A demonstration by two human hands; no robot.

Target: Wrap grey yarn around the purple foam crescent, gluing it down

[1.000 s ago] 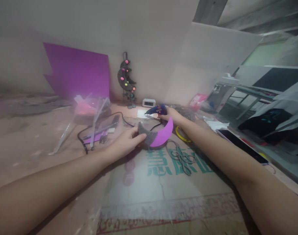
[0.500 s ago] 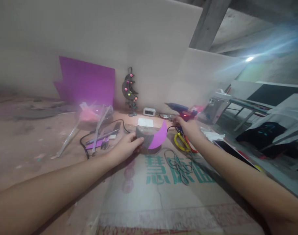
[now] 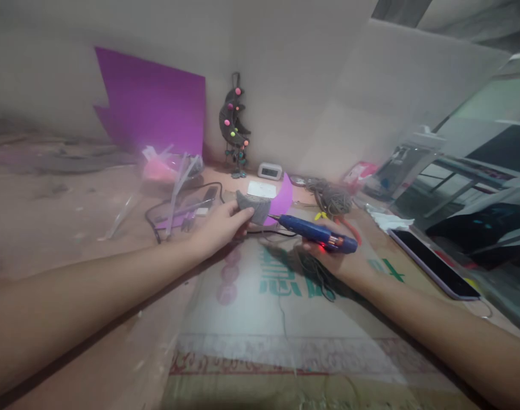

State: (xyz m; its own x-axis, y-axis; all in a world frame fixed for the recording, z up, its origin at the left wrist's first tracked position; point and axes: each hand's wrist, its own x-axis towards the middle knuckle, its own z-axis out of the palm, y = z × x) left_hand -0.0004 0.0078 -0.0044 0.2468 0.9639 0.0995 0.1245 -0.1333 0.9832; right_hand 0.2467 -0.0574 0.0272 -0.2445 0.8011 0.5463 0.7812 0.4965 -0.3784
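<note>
My left hand (image 3: 219,226) pinches a crescent-shaped piece (image 3: 264,206), purple at its far end and wrapped in grey yarn where my fingers grip it. My right hand (image 3: 334,263) is closed round a blue hot glue gun (image 3: 315,232) with a red light on its body. The gun's nozzle points left, close to the grey end of the crescent. A black cord runs from the gun towards my left hand. Both hands hover over a flattened cardboard sheet (image 3: 285,330) with green printed characters.
A purple foam sheet (image 3: 157,105) leans on the back wall beside a hanging dark moon ornament (image 3: 233,128). A small white clock (image 3: 271,170), a ball of grey yarn (image 3: 331,197), glue sticks (image 3: 178,185) and a pink bag lie behind. A phone (image 3: 433,263) rests at right.
My right hand has brought the glue gun from the far right back towards me, its nozzle now near the crescent. The left hand kept its grip on the crescent.
</note>
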